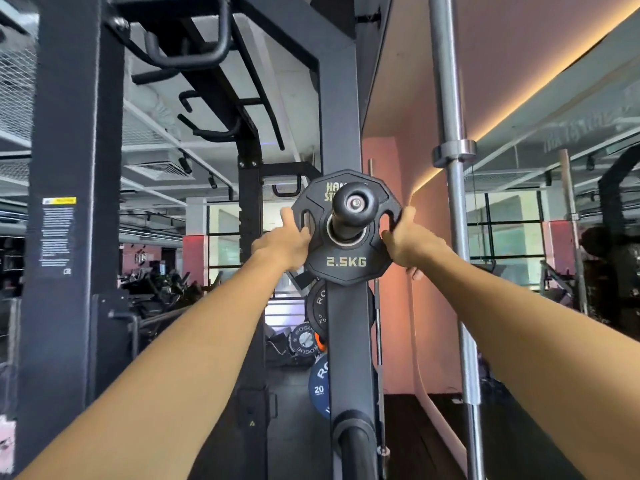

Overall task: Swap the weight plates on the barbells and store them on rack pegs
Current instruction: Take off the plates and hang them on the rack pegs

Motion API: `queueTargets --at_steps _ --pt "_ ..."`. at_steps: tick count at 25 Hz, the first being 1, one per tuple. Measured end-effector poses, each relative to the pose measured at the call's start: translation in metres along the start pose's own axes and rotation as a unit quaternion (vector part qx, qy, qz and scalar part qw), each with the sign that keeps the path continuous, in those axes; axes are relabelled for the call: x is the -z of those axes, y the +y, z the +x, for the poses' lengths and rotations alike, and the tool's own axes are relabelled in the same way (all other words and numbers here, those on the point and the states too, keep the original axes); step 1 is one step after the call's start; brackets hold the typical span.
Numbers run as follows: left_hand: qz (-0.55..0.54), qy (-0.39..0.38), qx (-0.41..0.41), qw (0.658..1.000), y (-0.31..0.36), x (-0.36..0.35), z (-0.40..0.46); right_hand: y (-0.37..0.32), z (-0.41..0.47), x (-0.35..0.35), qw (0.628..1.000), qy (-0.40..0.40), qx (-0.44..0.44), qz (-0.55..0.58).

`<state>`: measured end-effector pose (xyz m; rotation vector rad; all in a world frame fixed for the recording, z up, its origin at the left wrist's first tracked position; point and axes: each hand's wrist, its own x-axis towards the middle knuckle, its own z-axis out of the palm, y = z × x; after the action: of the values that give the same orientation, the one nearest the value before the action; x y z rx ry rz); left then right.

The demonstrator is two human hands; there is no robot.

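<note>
Both arms extended forward and up
Left hand and right hand: fingers curled in grip, thumbs raised, wrists straight.

Black 2.5KG plate, many-sided edge w/ grip slots left & right, gold lettering, upright, face toward camera, threaded on black rack peg mid-frame; peg's round end cap sticks out near side of plate hole. Lower, behind rack upright: black Rogue plate, smaller Rogue plate farther left, blue 20 plate below, all upright.
</note>
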<state>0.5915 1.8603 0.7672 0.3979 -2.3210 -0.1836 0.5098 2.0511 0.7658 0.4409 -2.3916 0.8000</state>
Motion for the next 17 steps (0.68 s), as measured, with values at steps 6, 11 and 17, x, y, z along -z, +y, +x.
queueTargets --at_steps 6,11,17 --pt "0.013 -0.081 -0.042 0.996 -0.054 0.007 -0.076 0.010 -0.069 0.003 0.990 -0.076 0.075 -0.090" --pt "0.012 -0.099 -0.006 0.995 -0.076 0.040 -0.129 -0.009 -0.127 -0.007 0.975 -0.167 0.146 -0.028" --pt "0.002 -0.098 0.097 0.990 -0.132 0.086 -0.210 -0.051 -0.177 -0.036 0.940 -0.265 0.212 0.036"
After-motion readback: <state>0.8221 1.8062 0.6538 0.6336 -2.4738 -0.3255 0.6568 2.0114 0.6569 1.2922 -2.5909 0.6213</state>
